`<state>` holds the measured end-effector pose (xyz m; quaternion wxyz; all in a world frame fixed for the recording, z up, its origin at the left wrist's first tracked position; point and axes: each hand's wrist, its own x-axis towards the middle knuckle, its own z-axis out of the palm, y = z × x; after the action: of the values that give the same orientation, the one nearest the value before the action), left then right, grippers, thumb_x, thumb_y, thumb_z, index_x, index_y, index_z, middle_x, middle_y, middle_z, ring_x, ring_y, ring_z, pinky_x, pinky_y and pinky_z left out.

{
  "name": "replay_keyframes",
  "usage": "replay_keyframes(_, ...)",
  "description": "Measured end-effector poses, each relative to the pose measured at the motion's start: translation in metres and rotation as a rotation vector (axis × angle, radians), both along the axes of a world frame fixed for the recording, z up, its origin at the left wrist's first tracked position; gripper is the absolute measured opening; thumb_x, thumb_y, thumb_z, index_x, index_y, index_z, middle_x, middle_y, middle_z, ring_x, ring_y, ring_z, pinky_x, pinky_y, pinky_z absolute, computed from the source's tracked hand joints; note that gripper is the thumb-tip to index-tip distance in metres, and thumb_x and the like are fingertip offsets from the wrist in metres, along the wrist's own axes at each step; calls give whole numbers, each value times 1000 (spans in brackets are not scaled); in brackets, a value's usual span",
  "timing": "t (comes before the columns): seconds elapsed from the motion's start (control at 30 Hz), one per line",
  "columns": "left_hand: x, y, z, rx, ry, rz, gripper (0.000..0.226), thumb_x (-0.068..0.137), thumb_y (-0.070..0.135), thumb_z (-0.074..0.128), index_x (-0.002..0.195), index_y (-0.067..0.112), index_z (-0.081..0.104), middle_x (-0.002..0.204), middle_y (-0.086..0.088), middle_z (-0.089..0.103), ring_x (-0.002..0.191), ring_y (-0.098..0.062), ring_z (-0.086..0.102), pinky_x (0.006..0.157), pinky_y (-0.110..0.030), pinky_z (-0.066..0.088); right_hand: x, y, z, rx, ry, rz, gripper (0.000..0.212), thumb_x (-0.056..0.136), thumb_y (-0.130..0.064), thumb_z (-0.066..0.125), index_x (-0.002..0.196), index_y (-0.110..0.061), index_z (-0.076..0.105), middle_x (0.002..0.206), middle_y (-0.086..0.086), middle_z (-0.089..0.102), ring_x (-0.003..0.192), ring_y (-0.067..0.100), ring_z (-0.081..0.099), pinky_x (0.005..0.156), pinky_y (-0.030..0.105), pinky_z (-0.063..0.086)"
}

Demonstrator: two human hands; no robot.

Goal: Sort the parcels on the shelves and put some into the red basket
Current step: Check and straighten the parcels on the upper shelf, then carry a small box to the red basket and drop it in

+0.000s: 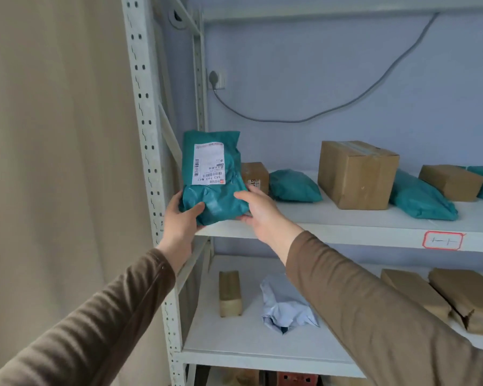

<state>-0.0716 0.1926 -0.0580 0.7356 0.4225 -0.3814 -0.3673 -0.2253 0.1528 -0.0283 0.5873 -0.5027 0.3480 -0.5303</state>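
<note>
A teal plastic parcel (215,190) with a white shipping label stands upright at the left end of the upper white shelf (346,227). My left hand (180,218) grips its lower left corner. My right hand (260,211) holds its lower right side. Behind it sits a small brown box (255,176), then a teal bag (293,186), a large cardboard box (356,174), another teal bag (421,200) and a flat brown box (451,182). A bit of red basket (296,379) shows at the bottom edge under the lower shelf.
The lower shelf (234,349) carries a narrow brown parcel (229,293), a pale blue bag (286,306) and brown paper parcels (463,296) at right. A perforated steel upright (148,151) borders the left. A grey cable (346,107) hangs on the blue wall. A beige curtain (53,135) hangs left.
</note>
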Motion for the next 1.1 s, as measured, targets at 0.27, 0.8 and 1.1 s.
replay_keyframes(0.27, 53, -117, 8, 248, -220, 79, 44, 97, -4, 61, 140, 4, 56, 130, -14, 67, 105, -30, 66, 89, -39, 57, 41, -67, -6, 37, 1, 53, 62, 99, 9, 42, 150, -27, 44, 143, 3, 58, 128, 25, 59, 108, 39, 48)
replay_keyframes(0.8, 54, -156, 21, 171, -1111, 422, 44, 101, 18, 58, 144, 17, 52, 142, -12, 55, 130, -33, 50, 108, -44, 47, 9, -103, -9, -217, 377, -302, 17, 101, -17, 54, 111, -19, 67, 111, -6, 66, 113, 19, 62, 98, 38, 54)
replay_keyframes(1.1, -36, -174, 77, 273, -641, -98, 56, 108, 35, 47, 158, 14, 33, 151, -4, 46, 138, -28, 46, 103, -30, 35, -27, -154, 31, -108, 275, -431, 51, 104, -24, 52, 153, -17, 38, 153, 3, 45, 137, 23, 46, 101, 31, 38)
